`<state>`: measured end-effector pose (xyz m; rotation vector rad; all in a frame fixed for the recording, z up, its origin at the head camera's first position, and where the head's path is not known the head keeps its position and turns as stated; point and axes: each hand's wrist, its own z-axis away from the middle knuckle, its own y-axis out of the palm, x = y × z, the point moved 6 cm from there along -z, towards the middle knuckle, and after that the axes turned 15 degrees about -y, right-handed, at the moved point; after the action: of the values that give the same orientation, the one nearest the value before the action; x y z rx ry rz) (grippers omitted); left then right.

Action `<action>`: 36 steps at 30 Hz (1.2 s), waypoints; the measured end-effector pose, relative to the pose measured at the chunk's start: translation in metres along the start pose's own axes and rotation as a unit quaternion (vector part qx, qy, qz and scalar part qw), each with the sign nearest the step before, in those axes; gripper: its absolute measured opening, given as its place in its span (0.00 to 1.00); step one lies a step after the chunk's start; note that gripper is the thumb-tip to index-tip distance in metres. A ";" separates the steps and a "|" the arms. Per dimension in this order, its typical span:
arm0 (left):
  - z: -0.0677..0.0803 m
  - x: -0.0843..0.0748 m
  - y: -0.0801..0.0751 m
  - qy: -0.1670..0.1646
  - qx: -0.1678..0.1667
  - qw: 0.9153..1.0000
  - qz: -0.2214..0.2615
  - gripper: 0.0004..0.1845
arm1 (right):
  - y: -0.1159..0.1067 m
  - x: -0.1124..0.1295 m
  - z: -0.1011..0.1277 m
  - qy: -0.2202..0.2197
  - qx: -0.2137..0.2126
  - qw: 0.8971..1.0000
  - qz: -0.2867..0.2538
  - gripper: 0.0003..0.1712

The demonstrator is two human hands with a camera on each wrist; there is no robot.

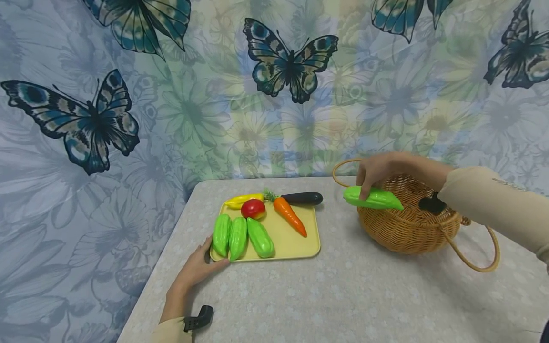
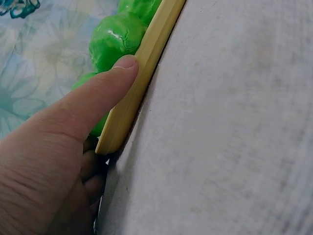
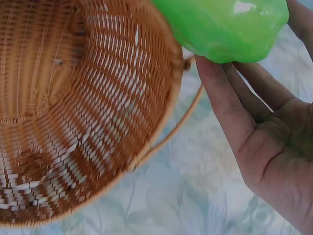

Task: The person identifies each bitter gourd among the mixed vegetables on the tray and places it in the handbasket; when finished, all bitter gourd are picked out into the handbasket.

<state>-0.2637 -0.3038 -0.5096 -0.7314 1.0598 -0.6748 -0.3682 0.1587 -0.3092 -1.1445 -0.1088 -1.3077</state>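
My right hand (image 1: 379,169) grips a glossy green bitter melon (image 1: 374,198), holding it level over the left rim of a round wicker basket (image 1: 399,233). In the right wrist view the fingers are around the melon (image 3: 230,27) beside the basket's woven wall (image 3: 142,73). My left hand (image 1: 198,267) holds the near left corner of a yellow tray (image 1: 291,250), its thumb (image 2: 110,83) on the rim and the other fingers bent at the side. Close to that hand on the tray lie three green bitter melons (image 1: 238,238).
Also on the tray are a red mango-like fruit (image 1: 253,208), an orange carrot (image 1: 290,216), a yellow vegetable (image 1: 238,201) and a dark eggplant (image 1: 302,198) overhanging the back right corner. One basket handle (image 1: 482,269) droops onto the grey table (image 1: 343,295). A butterfly-print cloth (image 1: 291,124) hangs behind.
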 end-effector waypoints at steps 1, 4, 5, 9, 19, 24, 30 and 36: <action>0.000 0.000 0.000 0.001 -0.001 1.000 0.000 0.60 | -0.003 -0.002 0.003 -0.001 0.004 1.000 -0.003 0.25; 0.001 -0.001 -0.001 0.004 -0.002 1.000 0.002 0.60 | -0.010 -0.008 0.013 0.000 0.015 1.000 -0.010 0.26; 0.001 -0.001 -0.001 0.004 -0.002 1.000 0.002 0.60 | -0.012 -0.010 0.016 -0.001 0.019 1.000 -0.010 0.26; 0.000 0.000 -0.002 0.005 -0.001 1.000 0.004 0.60 | -0.021 -0.017 0.026 -0.004 0.032 0.999 -0.010 0.29; -0.002 0.001 -0.001 0.012 0.002 1.000 0.014 0.59 | -0.043 -0.045 0.045 0.022 0.031 0.999 0.029 0.37; -0.001 0.001 -0.001 0.015 -0.002 1.000 0.017 0.59 | -0.048 -0.057 0.047 0.031 0.030 0.998 0.051 0.42; 0.000 0.001 -0.001 0.023 0.001 1.000 0.016 0.58 | -0.046 -0.078 0.041 0.039 0.030 0.998 0.034 0.38; -0.003 0.001 0.000 0.034 -0.005 0.999 0.018 0.58 | -0.033 -0.097 0.025 0.032 0.038 0.998 0.026 0.34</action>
<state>-0.2664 -0.3051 -0.5107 -0.6994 1.1370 -0.6684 -0.4138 0.2491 -0.3398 -1.0332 -0.0801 -1.2824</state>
